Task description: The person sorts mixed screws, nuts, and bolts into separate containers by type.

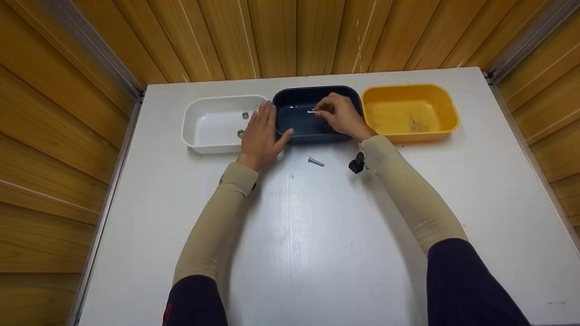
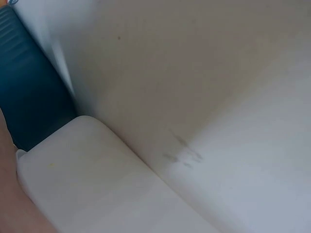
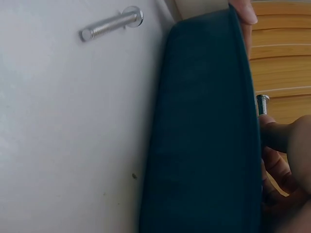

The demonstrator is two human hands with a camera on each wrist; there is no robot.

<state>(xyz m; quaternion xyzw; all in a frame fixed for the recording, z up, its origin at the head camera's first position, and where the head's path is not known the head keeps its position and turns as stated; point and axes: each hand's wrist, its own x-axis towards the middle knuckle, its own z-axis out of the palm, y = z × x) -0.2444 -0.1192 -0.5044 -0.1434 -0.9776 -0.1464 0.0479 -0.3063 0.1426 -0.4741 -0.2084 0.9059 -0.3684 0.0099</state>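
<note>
My right hand [image 1: 340, 115] pinches a small silver bolt [image 1: 311, 112] over the dark blue tray [image 1: 312, 138]. In the right wrist view this bolt's head [image 3: 263, 99] sticks up past the fingertips, beyond the tray's wall. My left hand [image 1: 260, 136] rests across the adjoining rims of the white tray [image 1: 199, 147] and the blue one, fingers straight and thumb spread over the blue rim. Two metal nuts, one farther back [image 1: 245, 115] and one partly behind the hand [image 1: 240, 133], lie in the white tray. A second bolt [image 1: 316, 161] lies on the table before the blue tray.
To the right of the blue tray stands a yellow tray [image 1: 410, 136] with a dark smudge on its bottom. All three trays line up along the back of the white table [image 1: 290, 253]. Wooden-slat walls [image 1: 272, 40] enclose the back and both sides.
</note>
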